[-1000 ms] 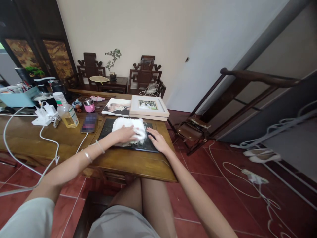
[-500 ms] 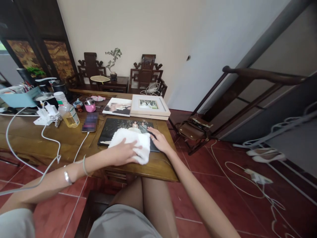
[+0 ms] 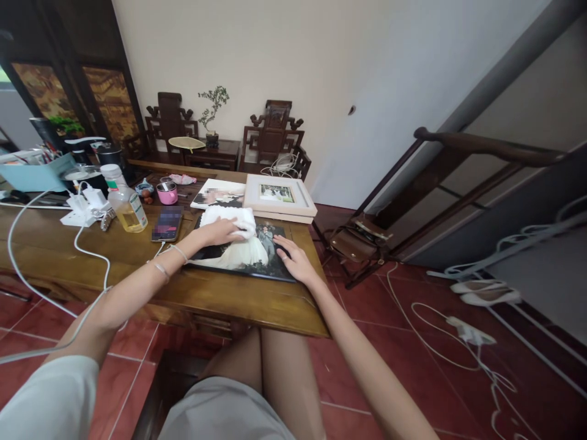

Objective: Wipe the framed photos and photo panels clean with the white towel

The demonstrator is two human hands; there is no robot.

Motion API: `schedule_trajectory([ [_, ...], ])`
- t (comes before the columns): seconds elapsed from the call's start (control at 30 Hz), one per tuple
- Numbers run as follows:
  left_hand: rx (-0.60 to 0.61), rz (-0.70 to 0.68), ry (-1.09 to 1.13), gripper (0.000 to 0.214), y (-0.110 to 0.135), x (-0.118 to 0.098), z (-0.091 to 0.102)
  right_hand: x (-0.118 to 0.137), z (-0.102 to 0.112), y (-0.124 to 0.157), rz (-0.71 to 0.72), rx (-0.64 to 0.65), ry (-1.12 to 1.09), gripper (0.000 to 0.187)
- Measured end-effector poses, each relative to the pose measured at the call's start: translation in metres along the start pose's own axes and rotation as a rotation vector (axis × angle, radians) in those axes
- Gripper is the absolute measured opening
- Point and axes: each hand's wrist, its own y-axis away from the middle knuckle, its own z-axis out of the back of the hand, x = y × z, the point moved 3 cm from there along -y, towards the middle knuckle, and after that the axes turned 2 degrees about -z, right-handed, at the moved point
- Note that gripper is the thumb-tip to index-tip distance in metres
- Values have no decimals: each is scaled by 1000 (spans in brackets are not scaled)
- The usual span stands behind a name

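A dark photo print (image 3: 257, 260) showing a couple lies flat on the wooden table (image 3: 229, 299) in front of me. My left hand (image 3: 219, 231) presses a folded white cloth (image 3: 229, 218) against the print's far edge, fingers curled over the cloth. My right hand (image 3: 293, 258) lies flat with fingers spread on the print's right side, holding nothing.
Behind the print lie a white framed photo (image 3: 277, 197) and another print (image 3: 215, 195). To the left are a phone (image 3: 167, 223), a pink cup (image 3: 167, 194), a bottle of yellow liquid (image 3: 125, 208), a power strip (image 3: 82, 211) and cables. A stair rail (image 3: 481, 146) stands at right.
My left hand has pushed the white cloth from the print's near edge up to its far edge, uncovering the couple in the picture. My right hand has stayed put.
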Motion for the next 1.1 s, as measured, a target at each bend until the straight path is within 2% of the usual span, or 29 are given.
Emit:
schedule_trajectory([
  [0.1, -5, 29, -12, 34, -4, 3, -1, 0, 0, 0, 1, 2, 9, 36],
  [0.17, 21, 23, -10, 34, 4, -7, -1, 0, -1, 0, 3, 3, 13, 37],
  [0.4, 49, -175, -5, 28, 80, -86, -13, 1, -1, 0, 5, -8, -11, 36],
  [0.5, -4, -209, -43, 29, 99, -95, -19, 0, -1, 0, 4, -8, -11, 36],
  [0.6, -18, -206, -49, 30, 93, -75, -20, -1, -1, 0, 6, -4, 2, 36],
  [0.73, -26, -116, -29, 31, 60, -22, -14, -2, -2, 0, 4, -7, 25, 37],
  [0.87, -100, -32, -5, 35, 29, 24, -5, -2, -1, 0, 2, -9, 15, 36],
  [0.97, -128, 6, 1, 38, 22, 38, -5, -1, -1, 0, 7, -10, 12, 36],
  [1.1, -95, -12, -19, 38, 39, 33, -19, -1, -2, -1, 10, -6, 24, 38],
])
